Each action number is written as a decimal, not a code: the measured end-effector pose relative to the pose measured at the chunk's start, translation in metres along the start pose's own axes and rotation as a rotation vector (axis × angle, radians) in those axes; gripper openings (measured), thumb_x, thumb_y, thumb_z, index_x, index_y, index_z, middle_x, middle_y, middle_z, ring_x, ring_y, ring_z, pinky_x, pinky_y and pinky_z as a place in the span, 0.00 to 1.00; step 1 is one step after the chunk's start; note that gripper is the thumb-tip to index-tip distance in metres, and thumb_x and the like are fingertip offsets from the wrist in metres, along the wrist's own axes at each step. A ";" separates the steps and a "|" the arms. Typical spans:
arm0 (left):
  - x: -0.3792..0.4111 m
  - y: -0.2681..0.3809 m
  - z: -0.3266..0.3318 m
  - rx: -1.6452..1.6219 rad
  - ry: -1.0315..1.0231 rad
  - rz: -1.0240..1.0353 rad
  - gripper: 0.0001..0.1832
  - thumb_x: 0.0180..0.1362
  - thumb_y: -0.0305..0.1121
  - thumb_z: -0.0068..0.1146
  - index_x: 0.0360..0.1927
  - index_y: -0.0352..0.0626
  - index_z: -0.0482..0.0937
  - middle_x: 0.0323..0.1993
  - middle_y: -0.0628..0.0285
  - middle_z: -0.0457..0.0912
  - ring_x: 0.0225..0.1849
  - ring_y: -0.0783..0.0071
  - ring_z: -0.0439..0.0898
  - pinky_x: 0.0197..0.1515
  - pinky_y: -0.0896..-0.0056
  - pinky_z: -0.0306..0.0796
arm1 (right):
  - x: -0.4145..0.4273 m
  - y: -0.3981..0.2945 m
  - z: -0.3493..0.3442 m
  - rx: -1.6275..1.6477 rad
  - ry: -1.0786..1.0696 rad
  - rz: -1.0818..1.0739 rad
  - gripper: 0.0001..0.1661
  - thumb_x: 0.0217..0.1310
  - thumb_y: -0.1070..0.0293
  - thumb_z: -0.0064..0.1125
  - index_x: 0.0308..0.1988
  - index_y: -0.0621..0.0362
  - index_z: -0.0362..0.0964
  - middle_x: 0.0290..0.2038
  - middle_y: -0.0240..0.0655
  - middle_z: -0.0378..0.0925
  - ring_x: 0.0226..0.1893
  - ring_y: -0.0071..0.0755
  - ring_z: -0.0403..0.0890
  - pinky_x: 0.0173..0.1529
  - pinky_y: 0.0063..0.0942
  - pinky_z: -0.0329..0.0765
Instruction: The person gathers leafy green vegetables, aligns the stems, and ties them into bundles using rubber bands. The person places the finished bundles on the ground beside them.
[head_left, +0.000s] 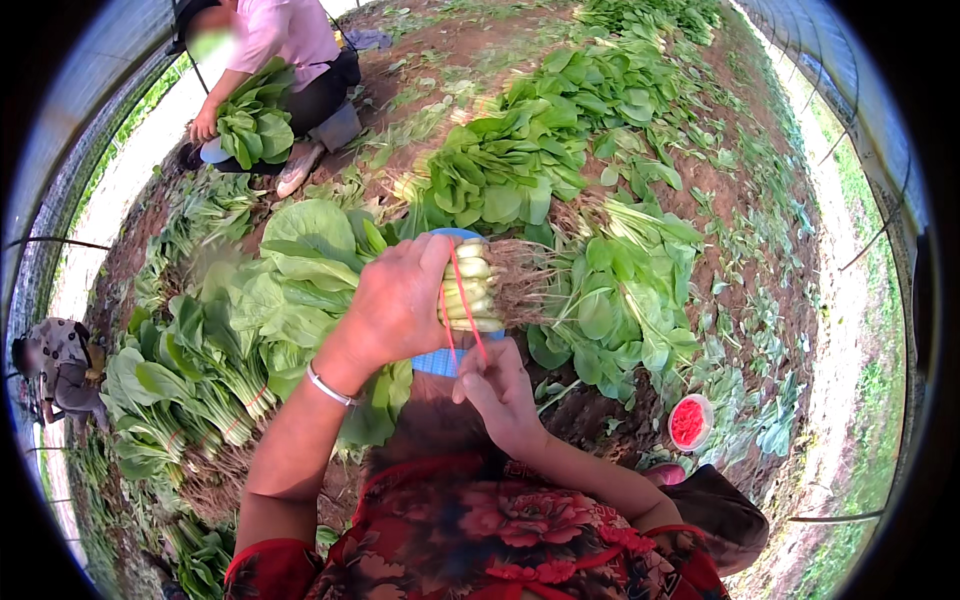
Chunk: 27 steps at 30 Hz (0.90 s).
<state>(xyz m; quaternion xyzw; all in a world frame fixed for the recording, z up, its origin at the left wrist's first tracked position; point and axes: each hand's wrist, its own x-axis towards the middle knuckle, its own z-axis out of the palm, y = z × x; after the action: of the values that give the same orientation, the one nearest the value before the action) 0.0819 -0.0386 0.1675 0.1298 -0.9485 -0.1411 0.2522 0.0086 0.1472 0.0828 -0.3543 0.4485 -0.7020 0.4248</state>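
Observation:
My left hand (401, 300) grips a bunch of leafy greens (315, 262) by its pale stems, leaves to the left and brown roots (521, 281) to the right. A red rubber band (461, 289) goes around the stems. My right hand (499, 394), just below the stems, pinches the band and stretches it toward me. Behind the bunch, a blue plastic surface (435, 364) shows in part; the rest of it is hidden.
Tied bunches (217, 397) lie at left. Loose greens (622, 285) lie at right, with a long row (517, 150) beyond. A tub of red bands (688, 422) stands on the soil at right. One person (292, 52) sits at upper left holding greens; another (64, 360) is at far left.

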 end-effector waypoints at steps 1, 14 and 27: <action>0.000 0.001 -0.003 -0.017 0.002 0.011 0.45 0.37 0.47 0.83 0.58 0.38 0.74 0.39 0.49 0.81 0.44 0.43 0.83 0.48 0.51 0.78 | 0.004 0.008 -0.006 0.006 0.018 -0.023 0.13 0.74 0.70 0.59 0.49 0.60 0.63 0.40 0.30 0.70 0.34 0.20 0.74 0.41 0.24 0.75; 0.002 0.001 -0.005 -0.043 -0.098 -0.025 0.56 0.30 0.53 0.88 0.62 0.37 0.71 0.48 0.46 0.82 0.51 0.42 0.82 0.54 0.52 0.77 | 0.041 0.021 -0.038 -0.326 0.050 -0.237 0.12 0.73 0.65 0.57 0.42 0.62 0.67 0.26 0.37 0.81 0.28 0.30 0.83 0.33 0.29 0.75; 0.004 0.026 -0.002 0.086 -0.023 -0.177 0.50 0.31 0.56 0.85 0.57 0.42 0.76 0.41 0.53 0.81 0.45 0.46 0.82 0.50 0.51 0.75 | 0.028 0.025 -0.031 -0.149 0.136 -0.336 0.16 0.64 0.74 0.68 0.37 0.58 0.64 0.32 0.32 0.70 0.31 0.21 0.70 0.35 0.26 0.70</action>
<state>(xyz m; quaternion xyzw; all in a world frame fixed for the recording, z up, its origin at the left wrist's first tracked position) 0.0753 -0.0159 0.1797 0.2219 -0.9413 -0.1236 0.2223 -0.0225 0.1260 0.0525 -0.4063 0.4615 -0.7503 0.2430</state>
